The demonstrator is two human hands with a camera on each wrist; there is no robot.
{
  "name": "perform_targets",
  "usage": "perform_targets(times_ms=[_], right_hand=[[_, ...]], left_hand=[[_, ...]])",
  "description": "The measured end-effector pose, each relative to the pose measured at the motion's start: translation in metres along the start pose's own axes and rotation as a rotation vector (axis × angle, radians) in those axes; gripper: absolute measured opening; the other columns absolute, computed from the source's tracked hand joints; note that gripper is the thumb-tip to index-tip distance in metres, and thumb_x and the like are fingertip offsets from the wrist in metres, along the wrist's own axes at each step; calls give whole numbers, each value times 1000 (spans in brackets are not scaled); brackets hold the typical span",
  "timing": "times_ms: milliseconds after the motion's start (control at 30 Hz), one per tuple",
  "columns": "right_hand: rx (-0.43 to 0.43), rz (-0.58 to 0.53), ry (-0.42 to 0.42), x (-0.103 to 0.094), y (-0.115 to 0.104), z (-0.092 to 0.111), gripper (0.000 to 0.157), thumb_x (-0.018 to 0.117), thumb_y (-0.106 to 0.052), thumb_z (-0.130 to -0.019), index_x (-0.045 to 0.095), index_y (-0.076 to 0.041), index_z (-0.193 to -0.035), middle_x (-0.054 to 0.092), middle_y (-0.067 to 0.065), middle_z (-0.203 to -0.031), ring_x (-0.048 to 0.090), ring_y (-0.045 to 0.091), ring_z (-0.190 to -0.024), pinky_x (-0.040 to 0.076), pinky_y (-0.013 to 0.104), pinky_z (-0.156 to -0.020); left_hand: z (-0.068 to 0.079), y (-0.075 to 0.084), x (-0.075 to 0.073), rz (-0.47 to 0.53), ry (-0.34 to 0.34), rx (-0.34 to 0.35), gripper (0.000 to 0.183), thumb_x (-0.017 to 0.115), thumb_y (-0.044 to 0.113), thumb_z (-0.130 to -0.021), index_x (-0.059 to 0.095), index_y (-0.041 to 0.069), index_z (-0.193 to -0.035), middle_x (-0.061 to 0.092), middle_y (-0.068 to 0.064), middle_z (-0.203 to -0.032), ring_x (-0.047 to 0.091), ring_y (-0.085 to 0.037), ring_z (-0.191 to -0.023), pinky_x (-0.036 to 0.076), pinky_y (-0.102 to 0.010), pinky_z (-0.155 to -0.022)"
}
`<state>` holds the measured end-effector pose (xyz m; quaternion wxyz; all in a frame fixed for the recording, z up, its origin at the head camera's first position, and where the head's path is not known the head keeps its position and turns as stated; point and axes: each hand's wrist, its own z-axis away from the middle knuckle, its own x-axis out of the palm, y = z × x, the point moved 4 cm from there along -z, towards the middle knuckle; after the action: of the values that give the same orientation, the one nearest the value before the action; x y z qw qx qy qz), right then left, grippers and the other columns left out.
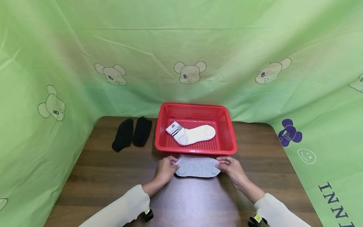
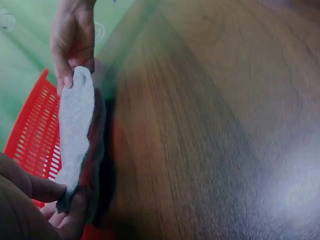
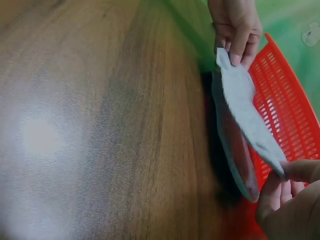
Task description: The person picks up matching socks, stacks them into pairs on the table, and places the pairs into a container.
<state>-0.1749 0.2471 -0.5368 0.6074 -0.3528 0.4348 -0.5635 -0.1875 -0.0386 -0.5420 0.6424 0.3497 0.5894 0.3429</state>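
Observation:
A grey low-cut sock [image 1: 198, 166] is stretched lengthwise between both hands, just in front of the red basket [image 1: 195, 151]. My left hand [image 1: 166, 168] pinches its left end between thumb and fingers. At the other end my right hand [image 1: 230, 167] pinches the toe side the same way. From the right wrist view, the sock [image 3: 247, 107] is tilted, and a second grey-edged layer shows beneath it. Inside the basket lies a white sock [image 1: 195, 135] with dark stripes and lettering at its cuff.
Two black socks [image 1: 123, 135] lie side by side on the wooden table [image 1: 113, 176], left of the basket. A green curtain [image 1: 221, 41] with printed bear heads hangs behind the table and along its sides.

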Motion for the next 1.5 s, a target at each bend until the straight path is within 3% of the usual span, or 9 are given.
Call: perform_targets(times_ms=[133,300,467,633,867,1033,1233,1500], right_hand=[[-30,13,55,0,3,-6,40,71,3,-88,58,16,-124,71,-2,-91,64,0,-81,53,16,-76],[-66,-6,96,3,9,-14,31,70,6,-88,59,15,-115,68,0,-89,65,0,-78,53,15,-74],[-101,12,148,6,15,-20,24,72,8,-85,60,13,-105,65,-1,-82,61,0,-71,52,16,-67],[-157,142,195,7,17,-21,23,76,7,-81,62,13,-98,67,8,-81,58,1,-66,49,17,-62],[-185,393,240,7,16,-19,22,78,-5,-83,65,5,-98,72,19,-91,60,5,-72,49,16,-61],[-220,492,206,11,12,-15,29,79,-11,-85,64,5,-105,71,18,-94,64,16,-80,50,21,-66],[-238,567,157,16,13,-14,35,81,-8,-80,64,7,-106,67,14,-88,60,16,-77,48,24,-68],[-262,624,115,17,10,-4,19,83,-5,-77,70,1,-90,64,5,-78,53,10,-69,45,24,-65]], left_hand=[[-4,-4,2,-15,42,-3,11,77,-3,-81,74,-1,-91,73,-9,-77,64,-13,-71,50,-23,-62],[-7,-6,4,-55,102,55,9,78,-3,-81,73,0,-88,70,-8,-74,61,-14,-69,48,-24,-60],[-11,-7,7,-101,113,80,8,76,-5,-81,72,0,-87,65,-7,-72,57,-15,-69,47,-25,-62],[-12,-8,9,-213,115,115,12,77,-4,-79,72,0,-88,63,-7,-74,58,-20,-71,47,-32,-64],[-4,-4,11,-370,91,136,25,79,7,-82,68,-2,-103,66,-17,-95,60,-35,-93,49,-48,-84],[-2,1,14,-397,68,177,30,77,6,-84,64,-6,-109,64,-20,-99,58,-36,-94,49,-47,-85],[-4,1,18,-423,69,218,21,73,-5,-79,63,-4,-97,64,-18,-90,58,-36,-91,45,-45,-82],[-2,0,13,-402,-52,198,16,68,-7,-73,69,-3,-88,70,-14,-87,61,-33,-87,44,-42,-81]])
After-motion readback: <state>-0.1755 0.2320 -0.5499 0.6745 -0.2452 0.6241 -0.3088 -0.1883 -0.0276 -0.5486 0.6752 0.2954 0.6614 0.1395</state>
